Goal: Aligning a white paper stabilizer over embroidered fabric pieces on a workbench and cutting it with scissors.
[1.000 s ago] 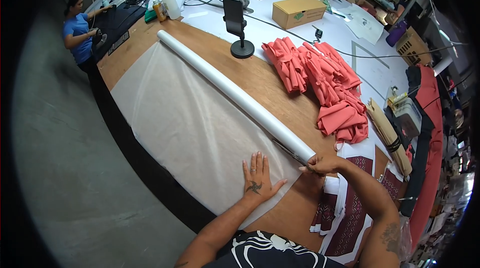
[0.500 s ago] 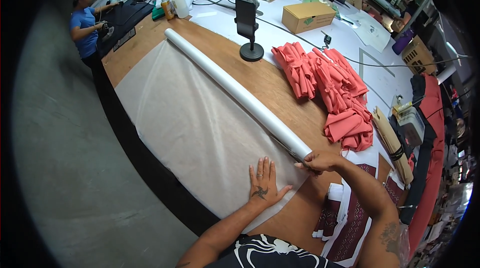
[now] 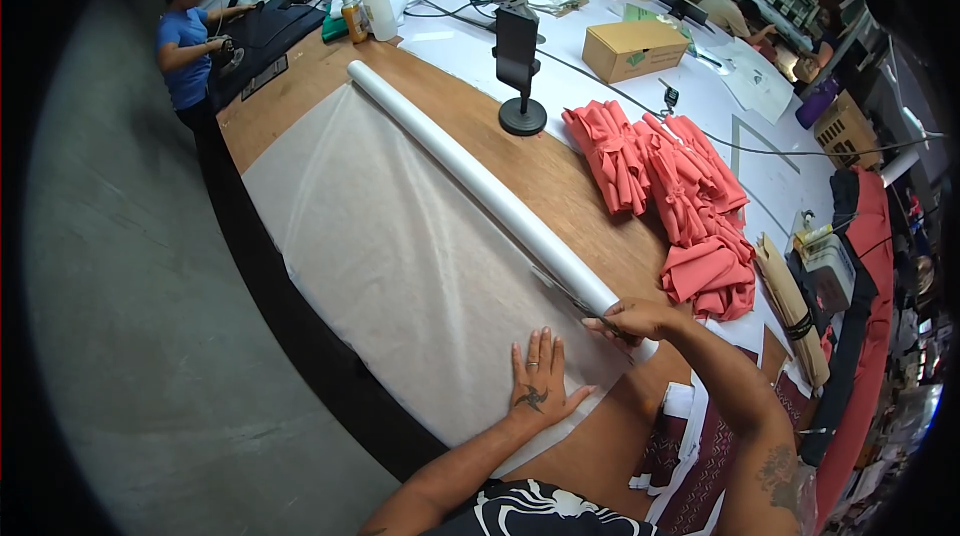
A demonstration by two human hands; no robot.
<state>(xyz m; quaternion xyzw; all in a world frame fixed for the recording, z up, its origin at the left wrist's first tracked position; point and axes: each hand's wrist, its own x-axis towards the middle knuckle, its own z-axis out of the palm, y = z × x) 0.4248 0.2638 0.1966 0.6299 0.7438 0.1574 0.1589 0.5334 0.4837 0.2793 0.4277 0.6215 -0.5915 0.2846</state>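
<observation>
The left hand [image 3: 535,381] is lying flat, fingers spread, pressing the unrolled white sheet [image 3: 400,256] onto the wooden counter [image 3: 560,176] at lower centre. The right hand [image 3: 628,321] is closing around scissors [image 3: 590,308] at the near end of the white fabric roll [image 3: 490,194]. Since a second ago, both hands are sitting at much the same spot; the blades are working along the roll edge, so cutting appears under way.

One white roll [image 3: 480,186]; one cardboard box [image 3: 635,49]; two bottles [image 3: 368,14]; one phone stand [image 3: 521,71].
</observation>
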